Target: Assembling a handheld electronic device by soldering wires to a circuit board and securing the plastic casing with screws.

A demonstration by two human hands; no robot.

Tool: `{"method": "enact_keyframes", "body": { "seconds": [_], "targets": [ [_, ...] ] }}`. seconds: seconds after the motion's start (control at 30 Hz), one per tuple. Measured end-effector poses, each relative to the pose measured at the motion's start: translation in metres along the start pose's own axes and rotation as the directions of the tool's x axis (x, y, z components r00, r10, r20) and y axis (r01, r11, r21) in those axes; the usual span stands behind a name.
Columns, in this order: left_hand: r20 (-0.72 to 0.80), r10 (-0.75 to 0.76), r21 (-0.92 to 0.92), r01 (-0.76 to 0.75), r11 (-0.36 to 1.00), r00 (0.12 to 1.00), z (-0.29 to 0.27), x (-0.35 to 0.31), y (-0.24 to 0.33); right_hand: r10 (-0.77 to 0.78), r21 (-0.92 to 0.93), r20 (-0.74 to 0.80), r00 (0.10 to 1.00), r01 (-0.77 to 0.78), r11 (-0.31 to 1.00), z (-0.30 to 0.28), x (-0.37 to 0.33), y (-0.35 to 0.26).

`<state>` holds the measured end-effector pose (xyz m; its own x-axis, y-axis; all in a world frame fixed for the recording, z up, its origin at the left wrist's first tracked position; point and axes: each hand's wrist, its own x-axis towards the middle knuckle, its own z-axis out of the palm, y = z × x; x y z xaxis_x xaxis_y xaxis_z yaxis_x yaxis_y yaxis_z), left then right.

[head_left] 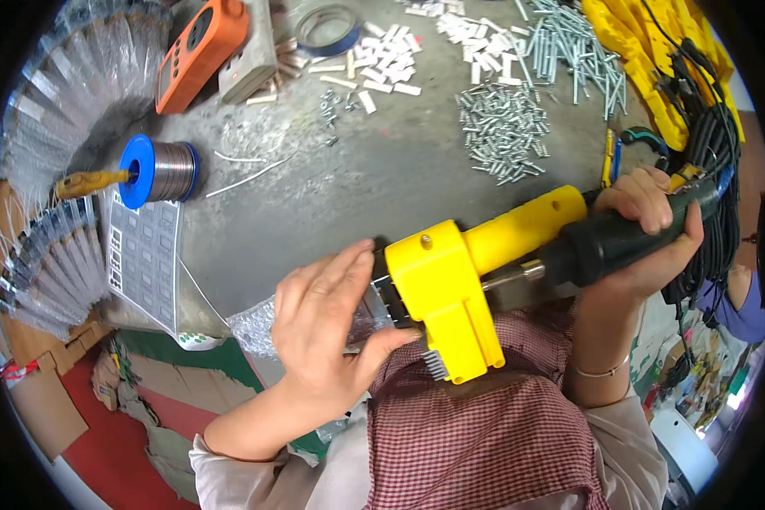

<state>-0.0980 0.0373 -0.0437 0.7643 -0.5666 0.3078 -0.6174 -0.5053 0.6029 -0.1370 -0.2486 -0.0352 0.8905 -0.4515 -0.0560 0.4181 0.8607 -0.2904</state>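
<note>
A yellow plastic housing (pixel 433 272) with a tube-shaped handle is held in front of my chest, above the checked apron (pixel 476 433). My left hand (pixel 319 327) grips its left side, fingers and thumb closed round a black part there. A row of grey metal teeth (pixel 435 365) sticks out at the lower edge. My right hand (pixel 654 225) is wrapped around a dark electric screwdriver (pixel 608 246). Its metal shaft (pixel 514 276) points left and meets the housing's right side below the tube; the very tip is hidden.
Piles of short screws (pixel 503 132), long screws (pixel 574 51) and white tubes (pixel 387 59) lie at the back. A solder spool (pixel 174 170), orange meter (pixel 202 51) and bagged parts (pixel 68 102) sit left. Yellow housings (pixel 654 93) and black cables (pixel 714 144) crowd the right. Bubble wrap (pixel 259 327) lies beside my left hand.
</note>
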Motion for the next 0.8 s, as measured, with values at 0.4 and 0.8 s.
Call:
{"method": "enact_keyframes", "body": {
  "seconds": [0.4,0.8],
  "targets": [
    [0.072,0.013,-0.051,-0.01,0.999,0.997,-0.004,0.0,-0.005,0.023,-0.014,0.051,0.998,-0.022,1.0,-0.001,0.002,0.001],
    [-0.091,-0.082,-0.162,0.066,0.985,0.992,-0.002,-0.006,-0.007,0.128,-0.094,0.035,0.991,-0.124,0.988,0.004,0.003,-0.013]
  ]
}}
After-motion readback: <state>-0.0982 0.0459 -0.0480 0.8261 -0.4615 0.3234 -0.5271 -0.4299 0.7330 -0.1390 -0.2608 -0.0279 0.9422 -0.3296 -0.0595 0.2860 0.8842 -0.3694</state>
